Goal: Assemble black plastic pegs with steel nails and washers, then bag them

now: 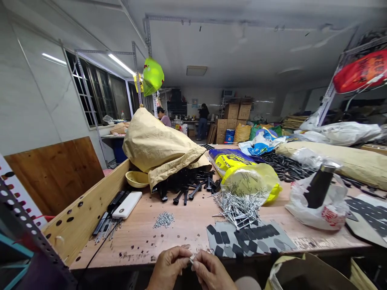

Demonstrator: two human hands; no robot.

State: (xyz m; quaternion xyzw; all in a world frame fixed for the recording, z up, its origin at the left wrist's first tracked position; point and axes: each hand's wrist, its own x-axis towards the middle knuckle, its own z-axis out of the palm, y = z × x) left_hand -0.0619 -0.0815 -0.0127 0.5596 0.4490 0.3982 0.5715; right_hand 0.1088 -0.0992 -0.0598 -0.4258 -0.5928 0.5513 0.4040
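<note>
My left hand (169, 268) and my right hand (211, 272) meet at the front edge of the wooden workbench (187, 225). Both are closed in a pinch on a small metal piece (191, 260) held between their fingertips; it is too small to name. Just beyond them lies a grey sheet with black pads (249, 238). Above that spreads a pile of long metal pins (237, 205) spilling from a yellow bag (254, 177). A small heap of tiny silver parts (164, 219) lies to the left of centre.
Black plastic parts (187, 185) spill from a big tan sack (157, 147). A white power bank (127, 204), a yellow bowl (136, 179), and a black bottle in a white bag (319, 189) stand about. Two people (203, 121) work at the far back.
</note>
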